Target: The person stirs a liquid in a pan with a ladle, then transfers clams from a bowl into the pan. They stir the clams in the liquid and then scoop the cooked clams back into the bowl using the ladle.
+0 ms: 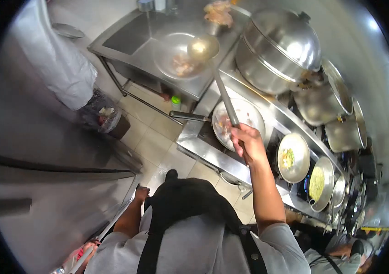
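My right hand (248,142) is wrapped round the long handle of a metal ladle (203,48). The ladle's bowl is held out over a wide metal bowl (161,50) with pale pinkish pieces (183,65) in it, slightly blurred. Below my right hand is a light-coloured frying pan (259,119) containing some pieces of food; its black handle (189,116) points left. My left hand (142,192) hangs low beside the edge of a steel cabinet, its fingers curled. What they hold, if anything, is hidden.
Right along the stove stand a pan of chopped food (297,148), another with yellowish food (324,182), a large steamer (267,55) and deep pots (315,107). A waste bin (120,125) stands left. Another person (340,253) is lower right; a hand (89,249) shows lower left.
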The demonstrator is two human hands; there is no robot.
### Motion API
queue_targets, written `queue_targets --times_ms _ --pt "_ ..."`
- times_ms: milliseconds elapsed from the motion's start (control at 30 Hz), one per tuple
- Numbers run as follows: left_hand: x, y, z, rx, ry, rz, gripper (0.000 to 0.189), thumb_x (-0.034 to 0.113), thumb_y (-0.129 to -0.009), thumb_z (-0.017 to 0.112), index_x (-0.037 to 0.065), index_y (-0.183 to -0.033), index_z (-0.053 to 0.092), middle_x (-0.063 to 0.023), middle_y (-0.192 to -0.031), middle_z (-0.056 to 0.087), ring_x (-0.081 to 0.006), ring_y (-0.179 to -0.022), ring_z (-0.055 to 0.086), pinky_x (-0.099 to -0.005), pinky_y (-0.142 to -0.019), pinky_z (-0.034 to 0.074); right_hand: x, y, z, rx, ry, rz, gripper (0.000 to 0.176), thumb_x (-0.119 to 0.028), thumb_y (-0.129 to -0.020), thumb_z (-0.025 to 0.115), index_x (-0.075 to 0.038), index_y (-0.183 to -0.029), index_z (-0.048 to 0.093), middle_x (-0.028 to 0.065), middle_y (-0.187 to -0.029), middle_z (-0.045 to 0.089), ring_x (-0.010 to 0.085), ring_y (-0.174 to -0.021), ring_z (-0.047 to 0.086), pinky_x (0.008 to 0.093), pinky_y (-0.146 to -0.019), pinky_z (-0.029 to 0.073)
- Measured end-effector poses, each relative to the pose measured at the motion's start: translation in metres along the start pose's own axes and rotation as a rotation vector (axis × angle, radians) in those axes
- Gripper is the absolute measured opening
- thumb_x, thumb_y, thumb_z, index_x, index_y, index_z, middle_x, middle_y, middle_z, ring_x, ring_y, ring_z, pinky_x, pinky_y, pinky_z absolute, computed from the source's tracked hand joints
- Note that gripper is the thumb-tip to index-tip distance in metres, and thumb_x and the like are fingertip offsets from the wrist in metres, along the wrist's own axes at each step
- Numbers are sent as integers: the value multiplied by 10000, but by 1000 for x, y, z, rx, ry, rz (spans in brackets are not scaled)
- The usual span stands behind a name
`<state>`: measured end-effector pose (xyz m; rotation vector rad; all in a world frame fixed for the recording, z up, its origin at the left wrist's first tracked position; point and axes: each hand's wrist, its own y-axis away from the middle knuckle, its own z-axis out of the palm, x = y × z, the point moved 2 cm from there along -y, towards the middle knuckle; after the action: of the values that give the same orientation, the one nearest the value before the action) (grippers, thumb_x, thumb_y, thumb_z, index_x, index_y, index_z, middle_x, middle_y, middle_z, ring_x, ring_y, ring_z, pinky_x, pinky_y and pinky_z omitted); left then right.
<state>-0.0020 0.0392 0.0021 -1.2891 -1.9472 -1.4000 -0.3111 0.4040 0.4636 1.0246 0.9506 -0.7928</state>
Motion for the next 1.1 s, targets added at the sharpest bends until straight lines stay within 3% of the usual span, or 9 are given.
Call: queue_targets --times_ms 100,167,267,300,400,600,700,1000,1100 --pt "6 -18 7 12 157 239 220 236 -824 618 52 -707 590 -52 -621 573 -188 -551 592 -339 -506 478 11 65 -38 133 63 37 234 -83 -852 621 15 -1065 616 23 -635 553 75 -393 423 208 -359 303" --pt "21 -25 5 10 413 -424 208 233 -830 643 26 -813 639 -63 -704 635 -172 -589 623 -313 -508 490 31 103 -66 212 281 44 67 -76 -856 622 -11 -862 607 11 -600 537 71 -386 440 221 -361 321" --pt "47 -29 5 132 379 -412 254 213 -830 661 -16 -938 652 -93 -786 669 -180 -629 649 -305 -526 511 53 145 -89 348 458 86 89 -83 -861 631 -17 -821 588 0 -596 530 53 -398 436 230 -376 328" --pt "42 -41 4 26 26 -46 328 210 -831 660 -43 -1038 634 -124 -827 676 -203 -650 662 -318 -576 536 60 151 -95 354 453 91 89 -83 -861 631 -17 -821 588 0 -596 530 53 -398 436 230 -376 328" --pt "84 -41 7 117 303 -369 357 203 -828 665 -62 -1063 623 -144 -849 682 -219 -667 669 -334 -614 547 92 159 -119 386 527 186 116 -88 -849 647 15 -861 596 31 -608 552 96 -459 493 280 -435 403" --pt "98 -69 26 -36 198 -336 404 231 -828 682 -62 -1100 621 -165 -862 685 -206 -663 670 -334 -612 541 122 156 -128 367 1036 -23 197 -53 -843 639 27 -1012 580 2 -651 456 120 -594 409 286 -564 399" --pt "73 -85 38 -93 -67 -171 408 288 -809 680 -27 -1067 658 -190 -887 692 -253 -758 684 -371 -726 543 112 161 -135 299 978 103 307 -134 -835 674 64 -1060 608 136 -709 611 186 -651 577 342 -637 472" --pt "98 -37 97 153 145 -372 415 330 -795 684 -5 -1040 678 -199 -962 695 -283 -894 686 -381 -820 530 103 153 -209 31 318 246 54 -54 -862 626 -7 -845 607 7 -604 540 64 -417 444 224 -391 337" --pt "89 -15 164 57 -226 -200 404 363 -838 641 20 -1046 686 -196 -1057 678 -327 -1016 648 -393 -895 509 104 148 -233 -16 202 253 84 -62 -864 626 -16 -803 592 12 -606 549 71 -404 440 224 -381 330"
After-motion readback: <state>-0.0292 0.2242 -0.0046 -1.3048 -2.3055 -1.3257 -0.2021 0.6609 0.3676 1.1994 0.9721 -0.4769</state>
